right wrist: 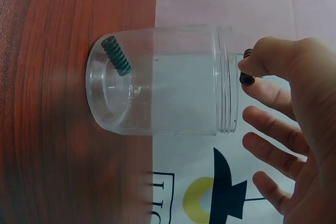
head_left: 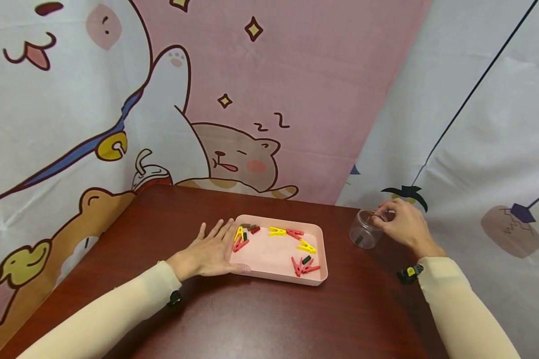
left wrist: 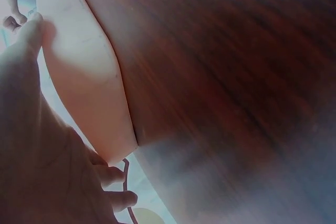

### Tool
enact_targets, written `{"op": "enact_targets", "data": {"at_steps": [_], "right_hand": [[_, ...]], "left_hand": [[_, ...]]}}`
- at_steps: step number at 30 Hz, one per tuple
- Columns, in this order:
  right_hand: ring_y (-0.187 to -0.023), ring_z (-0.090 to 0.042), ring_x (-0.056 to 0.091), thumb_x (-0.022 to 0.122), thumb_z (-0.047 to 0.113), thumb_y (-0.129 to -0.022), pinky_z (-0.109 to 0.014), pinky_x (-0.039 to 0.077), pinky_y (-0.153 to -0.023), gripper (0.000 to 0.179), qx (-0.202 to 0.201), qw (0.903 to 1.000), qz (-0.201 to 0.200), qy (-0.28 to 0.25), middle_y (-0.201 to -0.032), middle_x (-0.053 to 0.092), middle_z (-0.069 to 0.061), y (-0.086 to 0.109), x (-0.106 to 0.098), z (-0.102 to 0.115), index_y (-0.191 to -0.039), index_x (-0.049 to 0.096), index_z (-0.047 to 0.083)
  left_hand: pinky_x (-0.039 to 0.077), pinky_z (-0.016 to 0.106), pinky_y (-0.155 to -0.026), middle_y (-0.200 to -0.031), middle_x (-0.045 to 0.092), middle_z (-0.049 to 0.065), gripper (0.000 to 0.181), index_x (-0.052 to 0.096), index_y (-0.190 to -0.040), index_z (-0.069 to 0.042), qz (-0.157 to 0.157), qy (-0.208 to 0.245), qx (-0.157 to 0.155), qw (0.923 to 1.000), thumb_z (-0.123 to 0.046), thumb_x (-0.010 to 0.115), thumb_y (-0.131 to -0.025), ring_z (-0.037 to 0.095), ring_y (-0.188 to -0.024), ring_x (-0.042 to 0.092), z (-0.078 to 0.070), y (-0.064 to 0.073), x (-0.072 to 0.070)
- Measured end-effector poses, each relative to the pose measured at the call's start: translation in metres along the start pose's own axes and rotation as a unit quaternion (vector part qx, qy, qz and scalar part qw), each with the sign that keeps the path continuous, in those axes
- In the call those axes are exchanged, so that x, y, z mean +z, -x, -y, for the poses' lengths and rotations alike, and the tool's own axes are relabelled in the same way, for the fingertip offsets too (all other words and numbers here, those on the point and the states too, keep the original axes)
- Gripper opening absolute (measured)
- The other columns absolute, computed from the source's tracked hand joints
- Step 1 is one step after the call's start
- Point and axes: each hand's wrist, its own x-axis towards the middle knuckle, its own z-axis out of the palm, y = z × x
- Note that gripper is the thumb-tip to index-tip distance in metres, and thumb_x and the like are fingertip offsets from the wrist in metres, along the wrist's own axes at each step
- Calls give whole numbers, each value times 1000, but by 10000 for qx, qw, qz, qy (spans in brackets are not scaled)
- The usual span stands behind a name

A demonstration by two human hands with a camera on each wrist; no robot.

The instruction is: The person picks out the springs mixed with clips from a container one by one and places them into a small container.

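Note:
A clear, wide-mouthed jar [head_left: 364, 233] stands upright on the table, with a green coil spring [right wrist: 116, 56] leaning inside near its bottom. My right hand [head_left: 404, 225] is at the jar's mouth. Between its thumb and index finger it pinches a small dark brown coil spring [right wrist: 247, 79], just outside the threaded rim; the other fingers are spread. My left hand [head_left: 208, 255] rests on the left side of a shallow pink tray [head_left: 271, 253], fingers stretched out and thumb along the near rim.
Along the tray's sides lie yellow clothespins [head_left: 277, 231], red clothespins [head_left: 298, 267] and several short springs, among them a dark red one [head_left: 255, 229] and a dark green one [head_left: 306, 260]. A cartoon-printed cloth [head_left: 323, 99] hangs behind the brown table [head_left: 260, 319].

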Motion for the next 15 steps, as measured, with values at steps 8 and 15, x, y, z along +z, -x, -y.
{"op": "enact_targets", "data": {"at_steps": [8,15], "right_hand": [[-153,-67,49,79,62,-106,-92,37,-117,80,318,9987,396,5,-171,50,-37,1,3,-1,-166,62,13],[-161,-67,41,78,67,-104,-95,29,-121,90,417,9982,418,-53,-178,41,-38,1,4,7,-174,54,16]], "left_hand": [[8,84,-142,-199,11,14,145,7,-189,-11,-8,8,-1,10000,-104,57,-91,47,-184,17,0,0,0],[9,85,-141,-199,11,14,145,7,-189,-11,-29,-3,18,10000,-104,57,-91,47,-184,17,0,0,0]]}}
